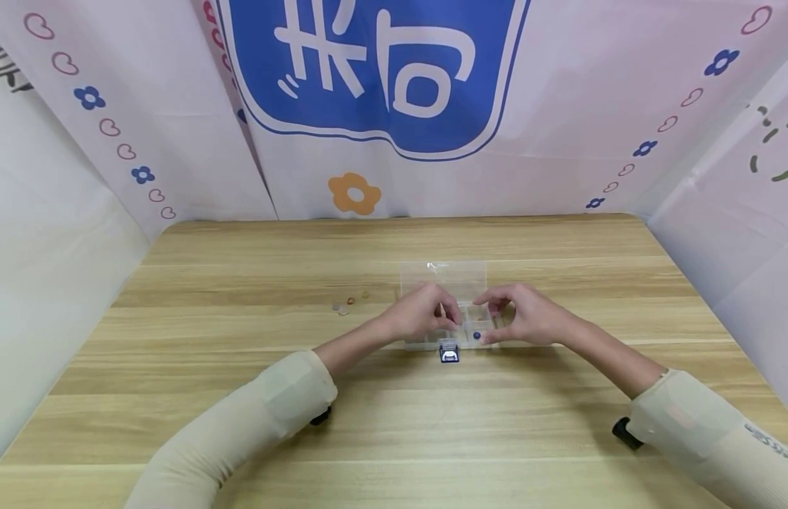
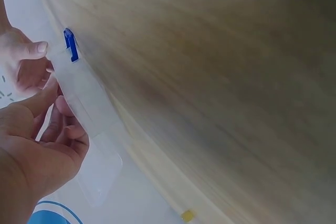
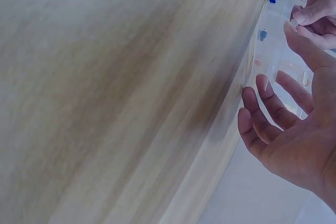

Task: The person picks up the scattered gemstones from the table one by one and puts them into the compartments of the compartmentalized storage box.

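Note:
A clear plastic compartment box [image 1: 414, 346] stands on the table, its clear lid [image 1: 441, 274] raised at the back and a blue latch [image 1: 449, 353] at the front. My left hand [image 1: 427, 311] is over the box, thumb and forefinger pinching a small clear piece [image 3: 294, 23]; its exact kind is too small to tell. My right hand [image 1: 528, 314] is at the box's right end, fingers loosely bent and spread, thumb near the front wall. In the right wrist view, the right thumb tip comes up beside the pinched piece. A dark blue bead [image 1: 477, 336] lies in a front right compartment.
Left of the box lie several small pieces: a red ring [image 1: 351, 301], a yellowish piece [image 1: 365, 294] and pale pieces [image 1: 342, 311]. Small reddish bits [image 3: 258, 62] sit in another compartment. A printed curtain [image 1: 305, 177] hangs behind the wooden table [image 1: 394, 424].

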Demonstrator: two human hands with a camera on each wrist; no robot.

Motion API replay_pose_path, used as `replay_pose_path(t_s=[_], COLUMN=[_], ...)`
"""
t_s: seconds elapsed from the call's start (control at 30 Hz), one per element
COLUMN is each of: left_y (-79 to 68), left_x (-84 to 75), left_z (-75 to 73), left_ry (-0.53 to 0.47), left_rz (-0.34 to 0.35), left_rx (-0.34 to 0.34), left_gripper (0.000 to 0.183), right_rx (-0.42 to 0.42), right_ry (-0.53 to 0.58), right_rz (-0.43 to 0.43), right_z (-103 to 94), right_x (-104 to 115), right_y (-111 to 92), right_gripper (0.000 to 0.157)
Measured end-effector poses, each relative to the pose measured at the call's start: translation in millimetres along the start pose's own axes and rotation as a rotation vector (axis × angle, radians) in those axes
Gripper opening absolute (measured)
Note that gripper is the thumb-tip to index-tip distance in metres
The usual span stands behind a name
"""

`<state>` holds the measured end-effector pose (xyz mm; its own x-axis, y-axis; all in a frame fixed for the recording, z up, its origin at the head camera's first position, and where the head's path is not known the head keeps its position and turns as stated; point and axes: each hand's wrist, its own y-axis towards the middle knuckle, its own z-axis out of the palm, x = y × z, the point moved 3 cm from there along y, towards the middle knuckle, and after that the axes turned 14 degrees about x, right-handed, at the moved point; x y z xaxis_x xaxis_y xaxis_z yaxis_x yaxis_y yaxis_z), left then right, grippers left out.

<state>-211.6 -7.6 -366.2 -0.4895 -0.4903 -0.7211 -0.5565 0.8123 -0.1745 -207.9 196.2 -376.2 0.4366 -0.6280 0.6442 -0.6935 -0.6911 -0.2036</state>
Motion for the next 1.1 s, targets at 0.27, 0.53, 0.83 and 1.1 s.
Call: replay_pose_path(t_s=[0.27, 0.53, 0.83, 1.1], left_y=[1.1, 1.7, -8.7, -25.0], left_x=[-1.0, -0.3, 2.5, 12.1], left_z=[1.4, 1.8, -5.0, -15.2], left_ry=[0.018, 0.015, -0.029, -0.016], left_rz=[0.011, -0.001, -0.005, -0.016], left_rx=[-0.007, -0.004, 0.003, -0.044], left_gripper=[0.005, 0.004, 0.005, 0.005], right_rx=[-0.007, -0.016, -0.004, -0.002], right_ry=[-0.004, -0.002, 0.008, 0.005], right_rz=[-0.008, -0.021, -0.003, 0.013], right_z=[0.1, 0.5, -0.2, -0.7], right_x=[0.8, -0.1, 0.4, 1.1], right_y=[-0.6, -0.6, -0.1, -0.1], right_gripper=[0.059, 0.058, 0.059, 0.058])
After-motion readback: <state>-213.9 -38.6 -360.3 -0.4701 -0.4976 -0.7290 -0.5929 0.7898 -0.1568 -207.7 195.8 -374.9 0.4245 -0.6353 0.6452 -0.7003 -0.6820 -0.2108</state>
